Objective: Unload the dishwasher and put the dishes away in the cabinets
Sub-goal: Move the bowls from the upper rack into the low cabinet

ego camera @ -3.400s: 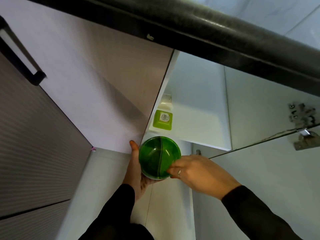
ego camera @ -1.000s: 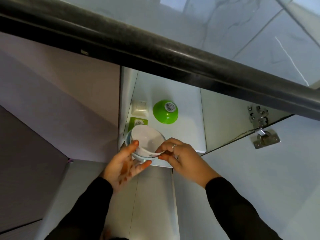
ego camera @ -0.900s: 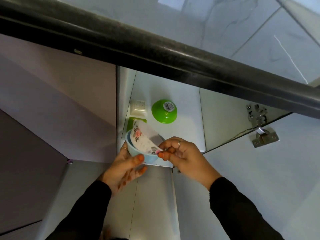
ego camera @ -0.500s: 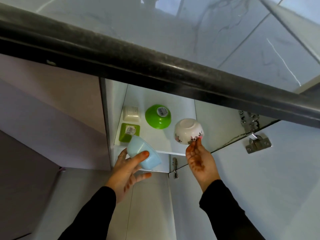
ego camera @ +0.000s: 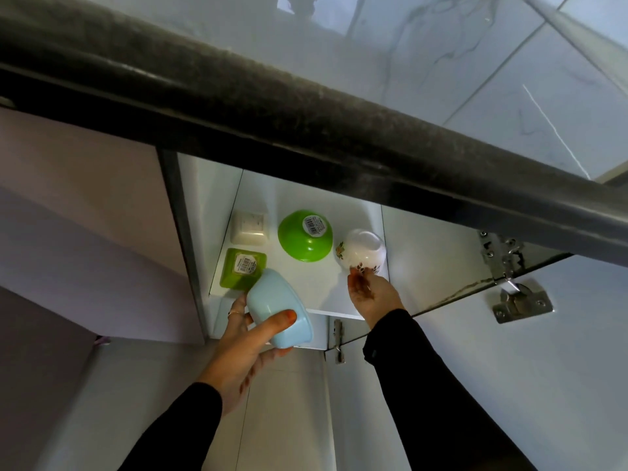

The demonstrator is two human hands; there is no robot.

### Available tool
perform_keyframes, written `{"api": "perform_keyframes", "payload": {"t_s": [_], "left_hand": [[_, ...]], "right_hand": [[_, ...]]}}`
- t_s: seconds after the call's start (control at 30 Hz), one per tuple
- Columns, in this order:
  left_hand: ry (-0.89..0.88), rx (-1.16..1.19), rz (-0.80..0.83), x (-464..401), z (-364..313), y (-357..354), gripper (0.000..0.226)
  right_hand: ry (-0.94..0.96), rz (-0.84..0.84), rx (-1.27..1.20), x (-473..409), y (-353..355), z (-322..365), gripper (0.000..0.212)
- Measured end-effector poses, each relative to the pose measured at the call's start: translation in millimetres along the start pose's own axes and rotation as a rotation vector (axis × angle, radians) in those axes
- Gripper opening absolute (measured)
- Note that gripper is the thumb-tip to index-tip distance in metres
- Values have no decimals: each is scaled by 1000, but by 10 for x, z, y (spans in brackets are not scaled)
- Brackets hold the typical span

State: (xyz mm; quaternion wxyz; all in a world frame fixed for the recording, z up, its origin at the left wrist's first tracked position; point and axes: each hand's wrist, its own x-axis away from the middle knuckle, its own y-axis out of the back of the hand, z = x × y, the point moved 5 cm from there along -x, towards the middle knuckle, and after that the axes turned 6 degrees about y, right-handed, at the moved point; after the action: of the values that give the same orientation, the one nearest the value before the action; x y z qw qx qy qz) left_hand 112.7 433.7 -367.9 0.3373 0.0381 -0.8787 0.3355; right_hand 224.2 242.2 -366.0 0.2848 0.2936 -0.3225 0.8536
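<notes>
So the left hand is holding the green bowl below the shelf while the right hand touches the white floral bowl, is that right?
Not quite. In the head view the left hand holds the pale blue bowl; the green bowl sits upside down on the shelf. The right hand does touch the white floral bowl.

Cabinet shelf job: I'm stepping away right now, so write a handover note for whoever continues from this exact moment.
Left hand: grips the light blue bowl just below the shelf's front edge, not yet on it.
Right hand: fingers touch the white floral bowl, upside down at the right of the shelf.
Done: green bowl, green square dish and cream square dish sit upside down on the shelf.
Left: let go of the floral bowl, set the blue bowl on the bare front part, then probably close the door.
</notes>
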Motion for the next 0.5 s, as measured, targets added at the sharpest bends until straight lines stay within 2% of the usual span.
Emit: {"api": "perform_keyframes", "payload": {"t_s": [0.07,0.17,0.27,0.4,0.5], "left_hand": [[-35,11,-2,-39,-30,-83,113],[-82,27,-35,-117,-76,-226,98],[-114,-35,-78,-197,-98,-324,99],[-191,-228,-113,-254,-108,-441,97],[-255,-478,-146,-357,-121,-564,108]], "right_hand": [[-6,-8,39,-18,-20,-16,28],[15,-10,125,-55,-37,35,15],[30,14,194,-92,-59,101,9],[30,47,235,-110,-34,157,17],[63,2,263,-15,90,182,7]]}}
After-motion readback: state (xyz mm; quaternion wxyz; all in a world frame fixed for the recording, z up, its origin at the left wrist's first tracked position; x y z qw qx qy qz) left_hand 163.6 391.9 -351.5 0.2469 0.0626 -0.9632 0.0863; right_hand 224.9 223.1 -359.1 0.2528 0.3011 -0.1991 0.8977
